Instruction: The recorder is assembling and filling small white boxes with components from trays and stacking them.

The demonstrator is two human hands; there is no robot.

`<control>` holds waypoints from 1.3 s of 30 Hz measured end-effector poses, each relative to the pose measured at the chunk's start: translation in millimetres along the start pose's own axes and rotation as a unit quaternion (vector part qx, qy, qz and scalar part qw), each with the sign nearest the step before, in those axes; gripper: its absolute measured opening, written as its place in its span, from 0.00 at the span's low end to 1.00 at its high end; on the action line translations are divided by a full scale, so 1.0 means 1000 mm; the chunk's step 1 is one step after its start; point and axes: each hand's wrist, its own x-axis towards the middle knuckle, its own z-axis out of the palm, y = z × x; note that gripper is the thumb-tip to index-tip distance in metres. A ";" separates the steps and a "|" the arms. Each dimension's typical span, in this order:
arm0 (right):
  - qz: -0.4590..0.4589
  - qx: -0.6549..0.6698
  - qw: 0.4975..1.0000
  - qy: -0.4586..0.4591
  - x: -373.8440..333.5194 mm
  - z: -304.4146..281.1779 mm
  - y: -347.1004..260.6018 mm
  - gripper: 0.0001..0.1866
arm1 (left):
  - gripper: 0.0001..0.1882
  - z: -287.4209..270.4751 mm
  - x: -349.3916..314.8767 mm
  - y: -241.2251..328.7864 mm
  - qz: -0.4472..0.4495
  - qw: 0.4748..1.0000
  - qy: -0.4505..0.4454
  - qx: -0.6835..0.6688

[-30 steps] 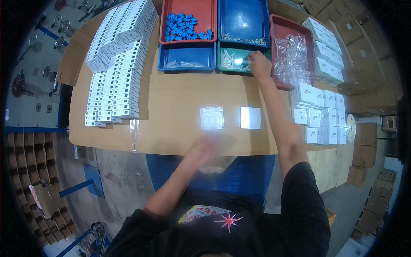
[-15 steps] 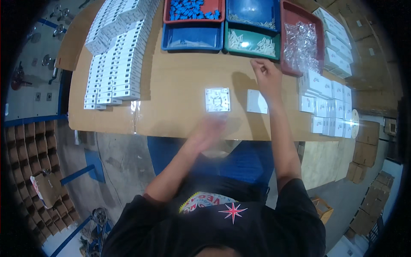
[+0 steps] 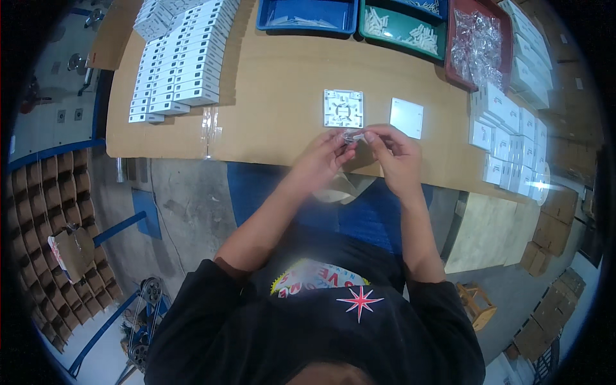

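Observation:
My left hand [image 3: 321, 159] is closed on a small clear plastic bag [image 3: 350, 135] near the table's front edge. My right hand [image 3: 399, 154] meets it there, thumb and fingertips pinched together at the bag. A small whitish piece seems to show between those fingertips, too small to make out. Just beyond the hands lies a white square plastic base [image 3: 343, 109] with moulded ribs and a round middle. To its right, past my right fingers, rests a smooth white square cover plate [image 3: 407, 118].
Trays stand at the back: a blue one [image 3: 308, 29], a green one [image 3: 401, 43] with white plugs, and a red one [image 3: 461, 78] with clear bags. Stacked white boxes [image 3: 186, 77] fill the table's left; more white boxes [image 3: 507, 138] stand right.
My right hand has come back from beside the green tray to meet my left. The left, blurred before, now holds the bag. The view has shifted, so the table sits higher.

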 end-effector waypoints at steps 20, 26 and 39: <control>-0.100 -0.107 0.989 0.011 0.000 0.010 0.007 0.06 | 0.19 0.000 0.000 0.000 -0.020 0.999 -0.047 -0.011; -0.112 -0.115 0.987 -0.007 -0.001 0.009 0.000 0.06 | 0.15 0.007 -0.003 0.002 -0.005 0.999 -0.036 -0.014; -0.135 -0.309 0.937 -0.089 -0.002 -0.002 -0.019 0.08 | 0.17 -0.004 0.002 0.000 0.007 0.999 -0.051 -0.010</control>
